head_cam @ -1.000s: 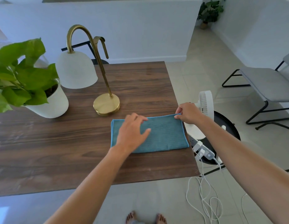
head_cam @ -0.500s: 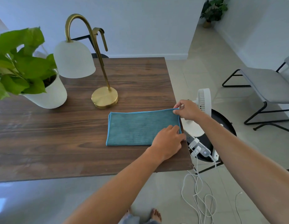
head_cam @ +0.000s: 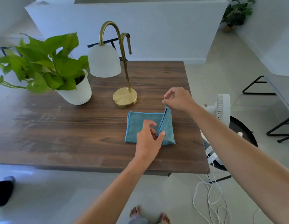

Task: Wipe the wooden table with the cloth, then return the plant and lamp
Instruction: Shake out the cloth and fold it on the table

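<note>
Head view, one wooden table (head_cam: 59,139), dark grain. At ten o'clock on it: plant (head_cam: 43,65) in a white pot, leafy. At twelve o'clock: lamp (head_cam: 114,65), brass arched stem, white shade, round base just beyond the cloth. At three o'clock, off the table edge: white fan (head_cam: 221,109) on a dark round stand; white cables (head_cam: 208,201) loose on the floor below. Cloth (head_cam: 137,125), blue, lies near the table's right edge, its right part lifted into a fold. Right hand (head_cam: 179,99): fingers pinched closed on the raised far corner. Left hand (head_cam: 148,139): thumb and fingers pinched on the near corner of the same flap.
</note>
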Available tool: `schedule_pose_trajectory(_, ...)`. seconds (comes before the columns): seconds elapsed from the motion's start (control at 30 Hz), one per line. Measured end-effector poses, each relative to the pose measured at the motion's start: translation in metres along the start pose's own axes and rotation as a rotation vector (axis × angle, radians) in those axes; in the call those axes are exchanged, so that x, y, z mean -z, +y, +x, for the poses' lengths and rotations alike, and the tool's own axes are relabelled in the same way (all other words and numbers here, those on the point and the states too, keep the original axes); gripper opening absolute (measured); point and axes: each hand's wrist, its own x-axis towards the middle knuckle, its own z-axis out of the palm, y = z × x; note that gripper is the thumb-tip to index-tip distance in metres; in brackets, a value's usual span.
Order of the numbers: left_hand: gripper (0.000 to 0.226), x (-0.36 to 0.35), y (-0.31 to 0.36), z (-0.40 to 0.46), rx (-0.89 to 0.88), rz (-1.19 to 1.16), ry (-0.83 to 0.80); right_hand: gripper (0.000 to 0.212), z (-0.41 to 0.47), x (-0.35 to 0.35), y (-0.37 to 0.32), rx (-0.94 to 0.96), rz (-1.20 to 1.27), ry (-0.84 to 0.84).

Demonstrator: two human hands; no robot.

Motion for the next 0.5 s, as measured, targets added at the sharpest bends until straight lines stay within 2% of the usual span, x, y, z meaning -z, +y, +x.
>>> schedule_pose_trajectory(0.07, 0.025, 0.015, -0.012, -0.004, 0.077, -0.041, 0.035, 0.013, 0.004, -0.02, -0.018, 0.021, -0.014, -0.018)
schedule_pose_trajectory(0.2, 0.006, 0.042, -0.031, -0.004, 0.22, -0.053, 0.08, 0.02, 0.009, -0.061, -0.047, 0.024, -0.04, -0.064)
schedule_pose_trajectory(0.43, 0.01, 0.071, -0.053, 0.007, 0.369, 0.037, 0.077, 0.022, 0.015, -0.106, -0.069, 0.011, -0.045, -0.063)
schedule_pose_trajectory(0.5, 0.011, 0.074, -0.059, 0.011, 0.358, 0.146, 0.071, 0.023, 0.014, -0.11, -0.071, -0.003, -0.022, -0.066)
